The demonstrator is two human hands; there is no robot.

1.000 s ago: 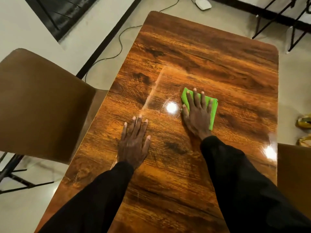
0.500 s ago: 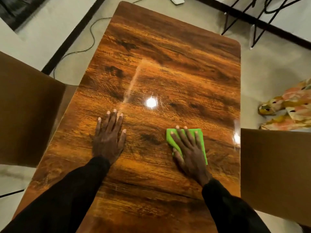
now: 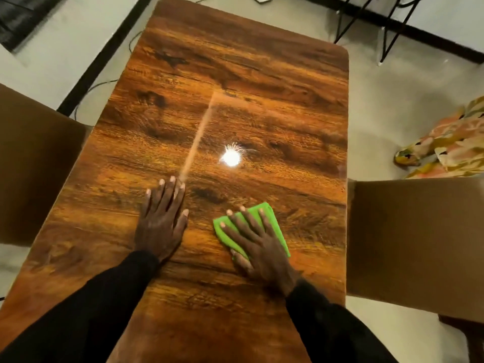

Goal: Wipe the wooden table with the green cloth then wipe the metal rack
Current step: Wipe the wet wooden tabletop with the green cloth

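Glossy rectangular wooden table (image 3: 235, 100) with rounded far corners runs away from the camera; its whole far half is bare, with one bright light reflection (image 3: 230, 159) near the middle. Brown chair back (image 3: 36, 166) stands against the left long edge, a second brown chair back (image 3: 416, 239) against the right long edge near the hands; pale floor borders both sides. Black metal rack legs (image 3: 387, 27) stand on the floor beyond the far right corner, well apart from the hands. Patterned fabric (image 3: 450, 142) lies on the floor to the right. Folded bright green cloth (image 3: 272, 221) lies flat on the near right part of the tabletop, short of the right edge. Right hand (image 3: 259, 247), black-sleeved, is spread flat on top of it, fingers extended, palm pressing down rather than gripping; cloth shows past the fingertips and along both sides of the hand. Left hand (image 3: 163, 224) lies flat and open on bare wood, just left of the cloth, holding nothing. Versus 0.5 s ago: cloth and right hand sit closer to the left hand and farther from the right edge; left hand unchanged on the table.
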